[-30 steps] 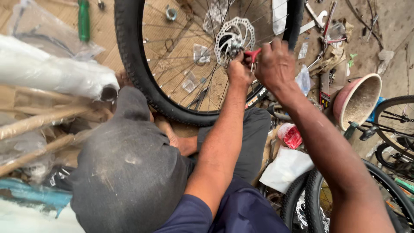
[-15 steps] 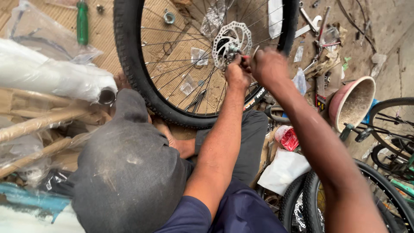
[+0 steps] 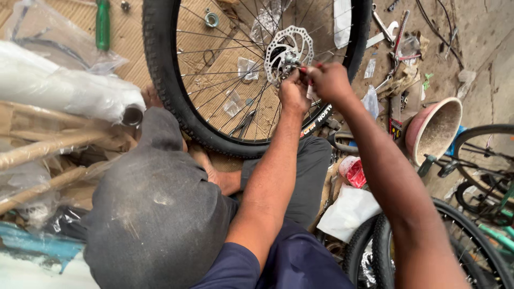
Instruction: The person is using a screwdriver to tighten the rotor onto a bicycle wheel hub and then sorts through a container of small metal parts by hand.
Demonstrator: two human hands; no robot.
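A spoked bicycle wheel with a knobby black tyre fills the top of the view from ten to one o'clock, standing between the person's grey-trousered knees over a cardboard sheet. At its centre, near twelve o'clock, sits the silver disc brake rotor on the hub. The left hand is curled against the hub just below the rotor, fingers bent in close; what it grips is hidden. The right hand, just beside it toward one o'clock, is closed around a red-handled tool whose tip meets the hub. A pink bowl lies tipped at three o'clock, with another bicycle's wheel beyond it. A white plastic-wrapped roll lies at nine o'clock. A green-handled screwdriver rests at eleven o'clock, and loose wrenches are scattered at one o'clock.
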